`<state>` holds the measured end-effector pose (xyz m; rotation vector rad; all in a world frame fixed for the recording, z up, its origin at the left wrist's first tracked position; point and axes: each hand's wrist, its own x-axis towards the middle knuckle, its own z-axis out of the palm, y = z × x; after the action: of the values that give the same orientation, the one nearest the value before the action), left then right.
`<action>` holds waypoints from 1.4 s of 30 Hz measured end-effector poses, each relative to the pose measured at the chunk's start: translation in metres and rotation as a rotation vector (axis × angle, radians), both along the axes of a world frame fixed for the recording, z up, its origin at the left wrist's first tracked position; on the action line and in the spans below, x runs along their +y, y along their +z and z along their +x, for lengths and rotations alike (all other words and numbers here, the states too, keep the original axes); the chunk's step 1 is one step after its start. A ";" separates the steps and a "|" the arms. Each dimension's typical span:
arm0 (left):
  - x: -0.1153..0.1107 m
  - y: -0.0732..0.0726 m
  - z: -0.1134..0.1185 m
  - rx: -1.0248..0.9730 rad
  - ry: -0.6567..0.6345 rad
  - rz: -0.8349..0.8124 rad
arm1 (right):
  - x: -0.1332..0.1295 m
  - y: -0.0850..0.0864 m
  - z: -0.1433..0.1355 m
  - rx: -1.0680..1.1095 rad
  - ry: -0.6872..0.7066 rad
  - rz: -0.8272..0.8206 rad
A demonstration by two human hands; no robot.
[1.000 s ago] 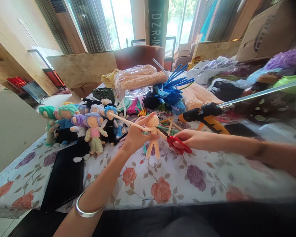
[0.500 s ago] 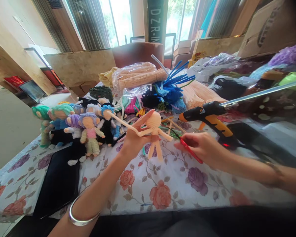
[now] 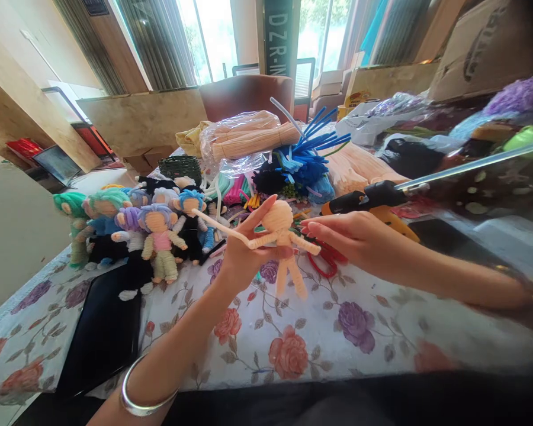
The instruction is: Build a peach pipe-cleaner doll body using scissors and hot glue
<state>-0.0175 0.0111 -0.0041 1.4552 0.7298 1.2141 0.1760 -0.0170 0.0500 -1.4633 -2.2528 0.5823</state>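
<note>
My left hand (image 3: 246, 245) is closed around the body of a peach pipe-cleaner doll (image 3: 279, 219), which has a round bald head, two arms and two legs. A long unbent pipe-cleaner end (image 3: 224, 229) sticks out from the doll's arm on the left. Beside the doll's other arm is my right hand (image 3: 342, 234), its fingers stretched forward and holding nothing I can see. Red-handled scissors (image 3: 324, 266) lie on the table just below that hand, partly hidden by it.
Several finished dolls (image 3: 160, 234) stand at the left, behind a black tablet-like slab (image 3: 102, 331). A glue gun (image 3: 373, 201) with a long clear stick lies at the right. Blue pipe cleaners (image 3: 306, 154) and wrapped peach bundles (image 3: 253, 136) are piled at the back.
My right hand has let go of the red-handled scissors and moved up and left towards the doll's arm. The doll has turned slightly in my left hand, its legs swinging right.
</note>
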 end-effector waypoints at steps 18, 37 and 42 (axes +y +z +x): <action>-0.026 0.004 0.011 0.050 0.479 0.269 | 0.003 -0.015 -0.048 0.158 0.111 0.292; -0.019 -0.004 0.010 0.014 0.715 0.471 | 0.014 -0.029 -0.068 0.339 0.102 0.460; -0.018 -0.004 0.009 0.050 0.723 0.496 | 0.015 -0.031 -0.070 0.408 0.081 0.469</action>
<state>-0.0087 -0.0068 -0.0078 1.6789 1.0945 2.0239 0.1060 -0.0020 0.0190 -0.9307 -1.9560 0.3071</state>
